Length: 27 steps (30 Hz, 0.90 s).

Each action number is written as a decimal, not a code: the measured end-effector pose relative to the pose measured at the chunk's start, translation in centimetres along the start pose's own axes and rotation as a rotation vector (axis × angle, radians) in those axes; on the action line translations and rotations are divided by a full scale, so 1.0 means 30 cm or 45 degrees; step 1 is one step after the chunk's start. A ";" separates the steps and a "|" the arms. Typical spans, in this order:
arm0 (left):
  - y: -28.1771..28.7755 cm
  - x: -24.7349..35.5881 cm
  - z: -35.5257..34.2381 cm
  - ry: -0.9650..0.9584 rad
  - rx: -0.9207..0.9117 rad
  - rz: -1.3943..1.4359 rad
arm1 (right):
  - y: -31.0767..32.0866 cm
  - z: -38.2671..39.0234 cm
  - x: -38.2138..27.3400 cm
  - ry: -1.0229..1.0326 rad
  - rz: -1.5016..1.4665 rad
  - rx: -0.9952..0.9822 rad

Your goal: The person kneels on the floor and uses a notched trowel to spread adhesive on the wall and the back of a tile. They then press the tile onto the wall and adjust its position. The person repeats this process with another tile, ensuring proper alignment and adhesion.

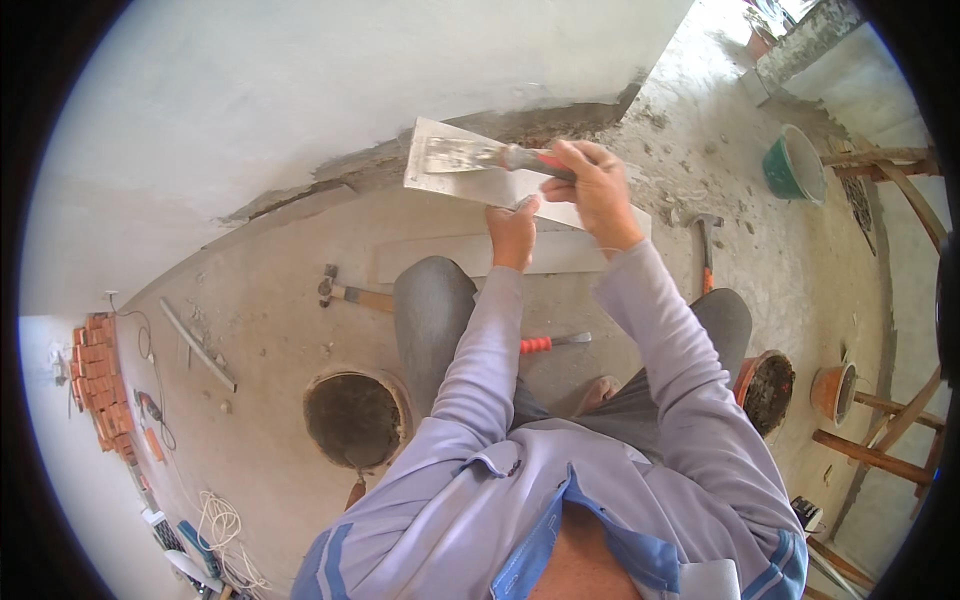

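Observation:
Above my knees, my left hand [512,235] grips the near edge of a long, light grey tile strip [424,180]; its thumb shows and the other fingers are mostly hidden. My right hand [597,190] is closed round the black and red handle of a putty knife [462,155]. The knife's wide metal blade lies over the left end of the strip, pointing left. Whether mortar is on the strip there is hard to tell. Another pale strip [555,253] lies on the floor below, beside the wall's rough, broken lower edge [390,165].
On the floor are a hammer [345,292] left, another hammer [707,250] right, and a red-handled chisel [555,342] between my legs. A mortar bucket [400,425] stands left, a rubble bucket [765,392] right, a green bucket [782,170] farther off. Bricks [100,375] are stacked far left.

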<state>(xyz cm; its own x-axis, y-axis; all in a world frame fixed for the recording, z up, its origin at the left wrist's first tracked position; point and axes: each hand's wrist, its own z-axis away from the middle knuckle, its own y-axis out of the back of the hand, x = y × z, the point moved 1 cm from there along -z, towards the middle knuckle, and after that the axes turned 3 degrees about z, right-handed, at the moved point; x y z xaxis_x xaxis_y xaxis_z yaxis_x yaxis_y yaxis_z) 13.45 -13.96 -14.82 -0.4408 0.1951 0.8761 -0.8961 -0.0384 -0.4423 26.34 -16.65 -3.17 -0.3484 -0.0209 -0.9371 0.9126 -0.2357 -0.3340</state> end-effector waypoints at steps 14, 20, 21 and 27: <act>-0.015 -0.011 0.001 0.022 -0.076 0.046 | -0.020 0.052 0.032 -0.084 0.111 0.240; 0.002 -0.025 -0.008 -0.066 -0.093 -0.106 | 0.043 0.041 0.033 -0.108 0.005 0.365; 0.003 -0.027 -0.005 -0.032 -0.083 -0.120 | 0.041 0.026 0.039 -0.055 -0.098 0.235; -0.002 -0.006 0.023 -0.036 -0.117 -0.091 | 0.165 0.046 0.043 -0.261 0.222 0.548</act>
<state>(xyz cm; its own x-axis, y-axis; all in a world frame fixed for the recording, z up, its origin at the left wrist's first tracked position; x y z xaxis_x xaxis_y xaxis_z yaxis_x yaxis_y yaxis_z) 13.55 -14.68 -14.80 -0.3785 0.1667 0.9105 -0.9172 0.0646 -0.3931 30.11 -19.17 -5.89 -0.2732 -0.2755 -0.9217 0.8050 -0.5900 -0.0622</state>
